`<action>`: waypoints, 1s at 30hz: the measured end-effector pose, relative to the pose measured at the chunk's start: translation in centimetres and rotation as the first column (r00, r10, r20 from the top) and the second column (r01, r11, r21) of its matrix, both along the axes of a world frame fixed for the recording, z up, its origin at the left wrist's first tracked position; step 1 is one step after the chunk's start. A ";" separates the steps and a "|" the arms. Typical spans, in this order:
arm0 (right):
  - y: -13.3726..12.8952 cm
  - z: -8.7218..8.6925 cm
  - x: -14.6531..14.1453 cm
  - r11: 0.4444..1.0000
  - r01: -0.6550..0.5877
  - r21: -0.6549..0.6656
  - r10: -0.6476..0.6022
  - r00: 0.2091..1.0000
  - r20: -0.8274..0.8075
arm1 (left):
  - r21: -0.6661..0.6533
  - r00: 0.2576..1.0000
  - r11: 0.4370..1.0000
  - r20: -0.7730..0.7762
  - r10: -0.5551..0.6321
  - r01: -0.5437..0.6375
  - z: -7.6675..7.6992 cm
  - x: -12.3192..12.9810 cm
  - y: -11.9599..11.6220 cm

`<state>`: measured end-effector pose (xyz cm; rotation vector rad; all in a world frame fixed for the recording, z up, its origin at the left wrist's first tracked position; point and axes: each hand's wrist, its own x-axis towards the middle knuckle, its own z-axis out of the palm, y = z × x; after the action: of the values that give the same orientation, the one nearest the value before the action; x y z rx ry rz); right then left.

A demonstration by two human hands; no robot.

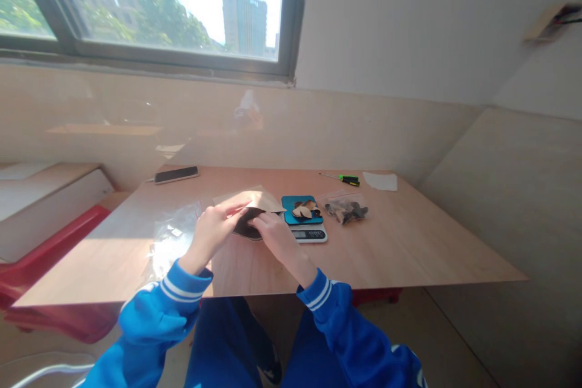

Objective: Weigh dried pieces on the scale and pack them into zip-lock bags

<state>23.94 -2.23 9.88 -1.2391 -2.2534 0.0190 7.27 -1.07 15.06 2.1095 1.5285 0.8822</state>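
Note:
A tan pouch with a dark inside (248, 231) lies partly lifted over the table, its mouth facing me. My left hand (221, 222) pinches the pouch's upper edge on the left. The fingers of my right hand (274, 231) are bent at the dark mouth, their tips hidden; what they hold, if anything, cannot be made out. Just right of the pouch stands a small kitchen scale (311, 234) with a blue top. Curled tan and dark pieces (306, 210) rest on it. Beside the scale is a clear bag of similar dark pieces (346, 211).
Crumpled clear plastic bags (173, 239) lie left of my left hand. Toward the back are a phone (176, 175), a green-and-black screwdriver (348, 179) and a white paper (381, 181). The wooden table (409, 248) meets the wall; a red stool (73, 321) shows below left.

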 end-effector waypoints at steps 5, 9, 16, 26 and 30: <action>-1.0 0.5 1.6 1.000 0.007 0.027 -0.002 0.981 -0.194 | 0.006 1.000 1.000 -0.007 0.004 -0.004 -0.1 -0.4 0.4; -0.9 0.7 1.5 1.000 0.010 0.005 -0.009 0.981 -0.192 | 0.014 0.999 1.000 0.022 -0.023 0.023 -0.3 0.0 0.3; 0.7 -0.7 -0.4 0.989 -0.050 -0.138 0.059 0.996 0.067 | -0.052 0.998 0.998 0.057 -0.034 0.036 -0.5 0.7 -0.2; 1.3 -2.4 -0.9 0.998 0.008 -0.067 0.003 0.986 0.167 | -0.039 0.993 0.998 0.104 -0.052 0.056 -1.3 0.8 -0.3; 0.7 -1.7 -1.2 0.997 -0.002 -0.081 0.021 0.972 0.233 | -0.017 0.995 0.998 0.083 -0.052 0.054 -1.4 0.4 -0.3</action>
<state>22.78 -1.56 8.19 -1.3302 -2.4839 -0.0338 7.71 -1.40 13.70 2.0635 1.4275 0.9200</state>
